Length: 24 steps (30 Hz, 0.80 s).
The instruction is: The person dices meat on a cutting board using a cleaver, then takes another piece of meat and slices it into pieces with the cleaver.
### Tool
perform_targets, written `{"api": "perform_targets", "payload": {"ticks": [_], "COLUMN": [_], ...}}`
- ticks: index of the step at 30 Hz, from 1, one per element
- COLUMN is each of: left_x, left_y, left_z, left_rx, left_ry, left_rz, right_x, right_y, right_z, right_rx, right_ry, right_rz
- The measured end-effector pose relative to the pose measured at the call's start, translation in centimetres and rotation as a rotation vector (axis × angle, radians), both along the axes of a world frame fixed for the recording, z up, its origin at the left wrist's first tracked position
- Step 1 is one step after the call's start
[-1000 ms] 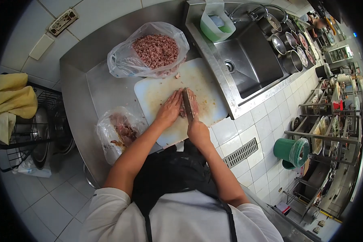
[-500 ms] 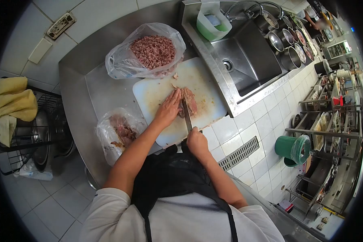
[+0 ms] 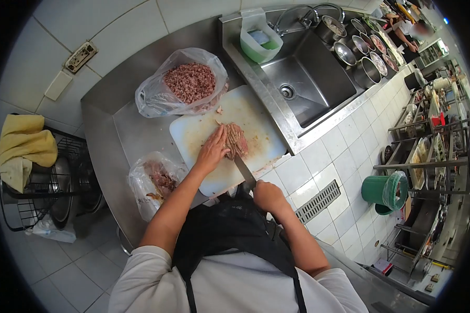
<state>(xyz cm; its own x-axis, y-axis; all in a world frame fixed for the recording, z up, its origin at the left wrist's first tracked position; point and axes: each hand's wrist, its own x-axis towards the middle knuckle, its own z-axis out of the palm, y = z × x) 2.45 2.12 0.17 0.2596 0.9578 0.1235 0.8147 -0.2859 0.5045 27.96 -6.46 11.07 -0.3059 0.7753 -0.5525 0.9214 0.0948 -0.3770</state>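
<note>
My right hand (image 3: 269, 196) is wrapped round the handle of a kitchen knife (image 3: 244, 171). The blade points away from me, its tip at the near edge of a piece of sliced meat (image 3: 236, 142). That meat lies on a white cutting board (image 3: 190, 133) with stains and small scraps on it. Flat against the meat's left side rests my left hand (image 3: 212, 151), fingers stretched out. Beyond the board stands an open plastic bag of diced meat (image 3: 189, 83). Left of my left forearm is another clear bag with larger meat pieces (image 3: 161, 178).
A steel sink (image 3: 313, 78) adjoins the counter on the right, with a green-and-white plastic container (image 3: 259, 43) at its corner. Several metal pots (image 3: 368, 73) stand beyond it. A green bin (image 3: 379, 190) is on the tiled floor. At far upper right, another person (image 3: 404, 34) stands.
The knife has drawn back toward me and to the right; its blade lay along the meat before. My left hand still rests on the meat. The whole view has shifted slightly.
</note>
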Motion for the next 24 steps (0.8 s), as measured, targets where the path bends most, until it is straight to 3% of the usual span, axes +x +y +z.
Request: {"api": "perform_targets", "payload": {"ticks": [5,8,14,21,24], "left_x": [0.7,1.7,4.0,2.5,1.9], "left_y": [-1.0,-1.0,-1.4,-1.2,-1.0], "left_z": [2.4,-0.3,-2.0,-0.3,2.9], "left_rx": [-0.159,-0.082,-0.233,-0.439,-0.077], "left_ry": [-0.029,-0.069,-0.253,-0.48,-0.149], "left_rz": [0.134,0.193,0.421,0.397,0.228], "right_x": [1.5,1.6,2.7,1.2,-1.7], "right_y": [1.1,0.9,1.8,3.2,4.0], "right_z": [0.4,-0.4,-0.4,3.0,2.0], "right_rx": [0.022,0.046,0.1,0.243,0.347], "right_ry": [0.059,0.071,0.075,0.1,0.133], "right_rz": [0.034,0.009,0.077,0.06,-0.041]}}
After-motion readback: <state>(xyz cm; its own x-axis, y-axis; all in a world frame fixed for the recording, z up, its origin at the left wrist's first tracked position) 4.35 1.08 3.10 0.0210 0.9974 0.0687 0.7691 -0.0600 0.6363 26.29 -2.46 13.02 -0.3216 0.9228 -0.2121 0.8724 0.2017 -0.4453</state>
